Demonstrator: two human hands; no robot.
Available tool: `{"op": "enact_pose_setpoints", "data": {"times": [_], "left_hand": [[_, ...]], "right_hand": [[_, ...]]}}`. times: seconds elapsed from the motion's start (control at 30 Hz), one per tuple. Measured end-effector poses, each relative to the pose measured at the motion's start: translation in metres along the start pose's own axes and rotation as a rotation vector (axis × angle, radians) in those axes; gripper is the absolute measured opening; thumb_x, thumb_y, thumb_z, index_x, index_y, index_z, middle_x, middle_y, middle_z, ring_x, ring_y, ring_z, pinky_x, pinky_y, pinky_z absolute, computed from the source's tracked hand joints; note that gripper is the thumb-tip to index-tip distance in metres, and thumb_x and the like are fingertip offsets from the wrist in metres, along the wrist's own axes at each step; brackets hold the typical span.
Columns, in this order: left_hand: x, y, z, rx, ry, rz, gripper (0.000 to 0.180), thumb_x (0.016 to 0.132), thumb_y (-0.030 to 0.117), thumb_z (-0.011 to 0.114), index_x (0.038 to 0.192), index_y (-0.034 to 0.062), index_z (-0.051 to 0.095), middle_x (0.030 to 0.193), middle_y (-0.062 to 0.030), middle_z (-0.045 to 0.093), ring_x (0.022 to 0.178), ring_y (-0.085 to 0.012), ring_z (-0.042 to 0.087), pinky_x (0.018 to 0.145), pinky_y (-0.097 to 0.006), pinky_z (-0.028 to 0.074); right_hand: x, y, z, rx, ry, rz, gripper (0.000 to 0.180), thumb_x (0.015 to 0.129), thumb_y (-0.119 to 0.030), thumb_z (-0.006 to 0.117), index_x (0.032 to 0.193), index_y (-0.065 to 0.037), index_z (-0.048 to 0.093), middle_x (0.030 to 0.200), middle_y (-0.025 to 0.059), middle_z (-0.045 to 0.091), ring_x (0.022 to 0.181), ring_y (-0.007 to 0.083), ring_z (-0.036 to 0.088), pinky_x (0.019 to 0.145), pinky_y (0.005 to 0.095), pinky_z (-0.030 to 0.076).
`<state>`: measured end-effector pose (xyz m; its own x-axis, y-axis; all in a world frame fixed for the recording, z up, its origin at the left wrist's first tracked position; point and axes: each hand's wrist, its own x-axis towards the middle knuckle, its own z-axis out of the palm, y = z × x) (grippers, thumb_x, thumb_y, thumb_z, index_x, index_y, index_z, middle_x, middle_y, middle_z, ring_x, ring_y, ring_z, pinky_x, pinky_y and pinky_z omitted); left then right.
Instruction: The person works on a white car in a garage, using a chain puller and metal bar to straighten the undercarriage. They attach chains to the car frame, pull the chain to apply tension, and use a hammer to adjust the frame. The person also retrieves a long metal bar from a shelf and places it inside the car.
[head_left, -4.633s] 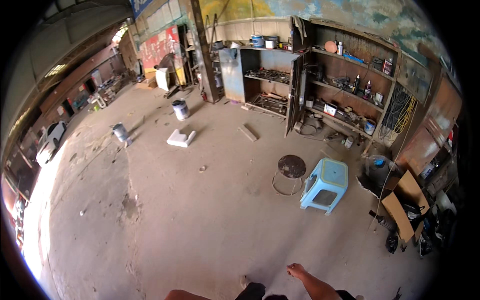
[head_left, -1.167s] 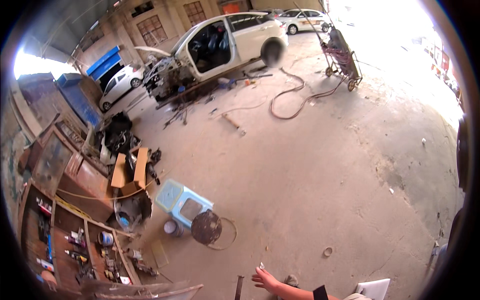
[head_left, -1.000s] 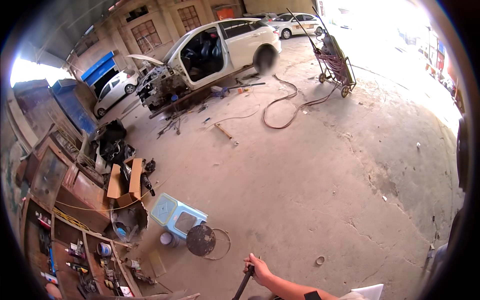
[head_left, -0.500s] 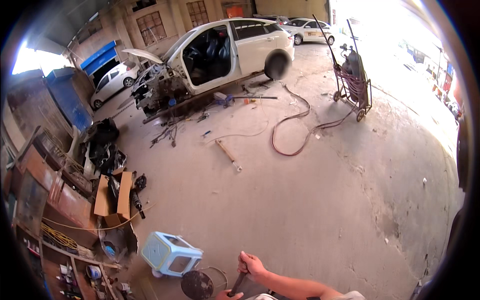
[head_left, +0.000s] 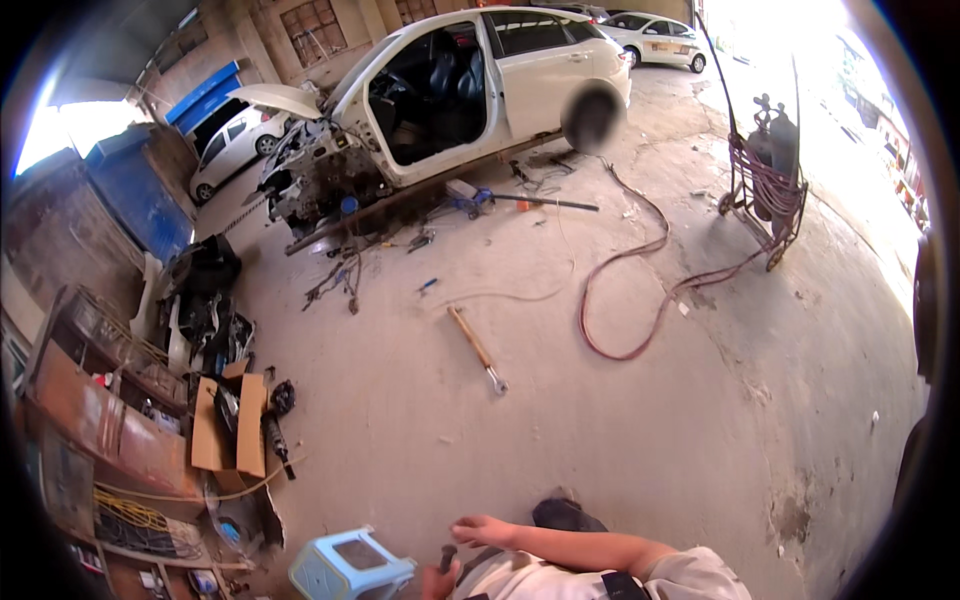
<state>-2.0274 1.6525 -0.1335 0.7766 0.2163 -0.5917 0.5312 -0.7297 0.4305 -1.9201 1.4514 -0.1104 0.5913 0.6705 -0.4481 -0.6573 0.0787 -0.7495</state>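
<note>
Low in the picture, my left hand point(head_left: 437, 580) is closed around a dark rod point(head_left: 448, 556), whose top end pokes above the fist. The rest of the rod is out of sight. My right hand point(head_left: 483, 531) is just above and to the right of it, fingers stretched out, holding nothing. Left of my hands a light blue plastic stool point(head_left: 330, 575) lies tipped over on the floor. My dark shoe point(head_left: 566, 515) shows beyond the right forearm. Ahead on the concrete lies a wooden-handled tool point(head_left: 472, 338) with a metal end.
A white car point(head_left: 535, 90), stripped at the front and without its front door, stands ahead on a rail. Red hoses point(head_left: 597, 270) run to a cart with cylinders point(head_left: 768, 180) at right. On the left are a cardboard box point(head_left: 228, 425), car parts point(head_left: 210, 320) and cluttered shelves point(head_left: 110, 430).
My right hand has let go of the dark rod and opened. The left hand still grips it. The view has moved forward, and the dark disc near the stool is out of view.
</note>
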Motion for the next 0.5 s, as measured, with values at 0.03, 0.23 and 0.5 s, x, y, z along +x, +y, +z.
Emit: {"op": "enact_pose_setpoints", "data": {"times": [0.03, 0.23, 0.5], "left_hand": [[0.022, -0.008, 0.0, 0.127, 0.06, -0.025, 0.037, 0.085, 0.034, 0.058, 0.067, 0.0021, 0.058, 0.052, 0.0006, 0.047, 0.044, -0.0101, 0.041, 0.041, -0.029, 0.031], [0.122, 0.032, -0.023, -0.08, 0.059, -0.403, 0.037, 0.082, 0.033, 0.061, 0.067, -0.0001, 0.059, 0.053, -0.0019, 0.051, 0.047, -0.0121, 0.046, 0.043, -0.031, 0.035], [0.333, 0.122, -0.048, -0.226, 0.107, -0.492, 0.038, 0.078, 0.032, 0.065, 0.066, -0.003, 0.061, 0.055, -0.0053, 0.056, 0.05, -0.0148, 0.053, 0.046, -0.035, 0.04]], "right_hand": [[0.016, -0.013, -0.028, -0.16, 0.003, 0.046, 0.047, 0.089, -0.04, 0.054, 0.118, -0.002, 0.051, 0.102, 0.0051, 0.058, 0.089, 0.0137, 0.055, 0.078, 0.0262, 0.045], [0.092, -0.108, -0.245, -0.905, 0.266, 0.088, 0.043, 0.082, -0.039, 0.058, 0.11, -0.007, 0.06, 0.098, 0.0092, 0.065, 0.09, 0.0205, 0.061, 0.081, 0.0327, 0.048], [0.089, -0.129, -0.561, -0.441, 1.335, 0.37, 0.029, 0.078, -0.024, 0.059, 0.089, 0.002, 0.065, 0.076, 0.0147, 0.066, 0.066, 0.0224, 0.065, 0.062, 0.0343, 0.052]]}}
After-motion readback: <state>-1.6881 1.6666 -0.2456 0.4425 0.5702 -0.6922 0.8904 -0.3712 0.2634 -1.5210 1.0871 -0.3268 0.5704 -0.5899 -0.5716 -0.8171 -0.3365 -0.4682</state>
